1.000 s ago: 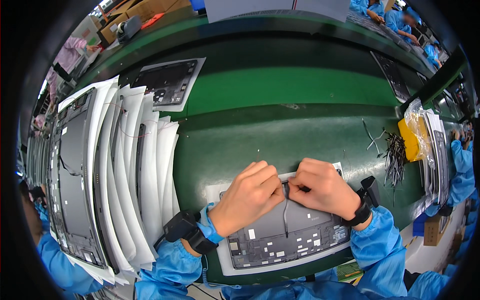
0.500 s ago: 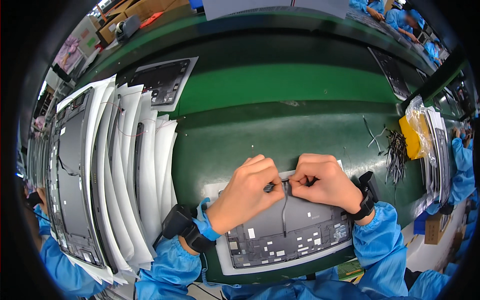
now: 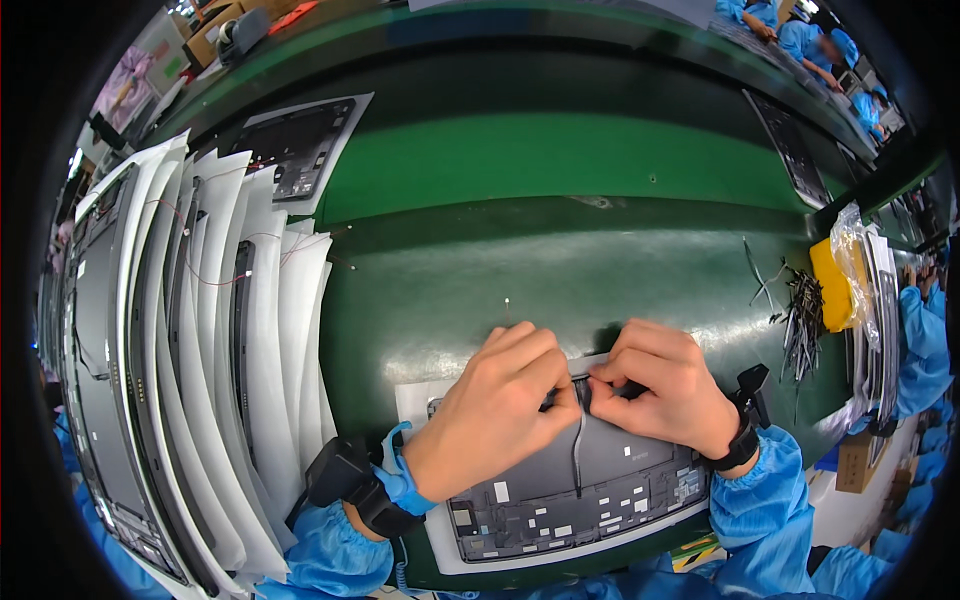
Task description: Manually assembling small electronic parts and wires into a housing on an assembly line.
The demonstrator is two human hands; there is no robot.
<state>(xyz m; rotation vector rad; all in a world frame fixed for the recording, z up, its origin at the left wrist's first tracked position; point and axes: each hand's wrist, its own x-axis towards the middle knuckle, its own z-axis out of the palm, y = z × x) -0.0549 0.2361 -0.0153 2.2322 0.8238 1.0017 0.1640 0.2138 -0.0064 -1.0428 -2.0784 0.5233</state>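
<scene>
A dark grey tablet back housing (image 3: pixel 640 477) lies on a white sheet (image 3: pixel 440 553) in front of me, with small white patches and parts along its near edge. Down its middle runs a thin black flat cable (image 3: pixel 579 440). My left hand (image 3: pixel 505 395) is closed in a pinch at the cable's upper end, near the housing's far edge. Facing it from the other side, my right hand (image 3: pixel 660 380) pinches that same end. The fingertips nearly meet, and they partly hide the cable's end.
Tablet housings interleaved with white sheets (image 3: pixel 270 350) stand stacked at the left, thin red wires on top. Another housing (image 3: pixel 300 140) lies at the far left. At right are a pile of black cables (image 3: pixel 803 320), a yellow block (image 3: pixel 832 285) in clear plastic and more sheets. Co-workers sit beyond.
The whole view has shifted a little, so the stack appears farther left. Both hands stay pinched at the cable's upper end, with the right fingers slightly changed.
</scene>
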